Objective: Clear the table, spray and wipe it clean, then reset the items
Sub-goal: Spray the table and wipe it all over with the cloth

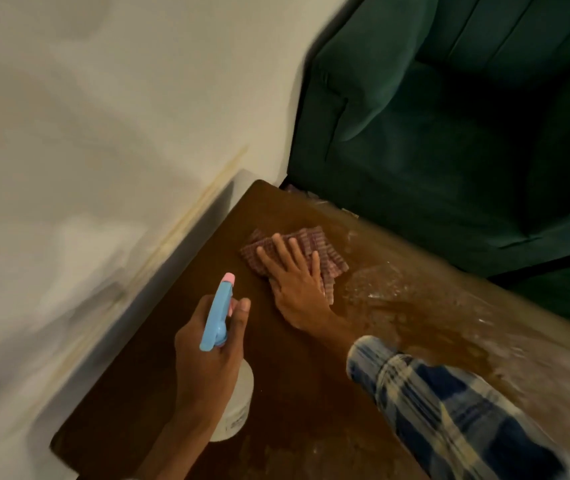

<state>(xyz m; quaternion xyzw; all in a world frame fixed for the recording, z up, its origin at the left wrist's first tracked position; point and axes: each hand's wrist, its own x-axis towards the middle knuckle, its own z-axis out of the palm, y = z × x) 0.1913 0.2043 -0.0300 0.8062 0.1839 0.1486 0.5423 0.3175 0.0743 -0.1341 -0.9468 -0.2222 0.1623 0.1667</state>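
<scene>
Cloth pressed flat under right hand, fingers straight, left hand curled round spray bottle

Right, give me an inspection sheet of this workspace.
Surface: brown table, wet streaks on its right part.
Job's things: spray bottle in hand; checked cloth lying on the table.
Clutter: nothing seen.
Hands: left hand grips the spray bottle; right hand presses flat on the cloth.
Cables: nothing seen.
Surroundings: green sofa beyond the table, pale wall to the left.
</scene>
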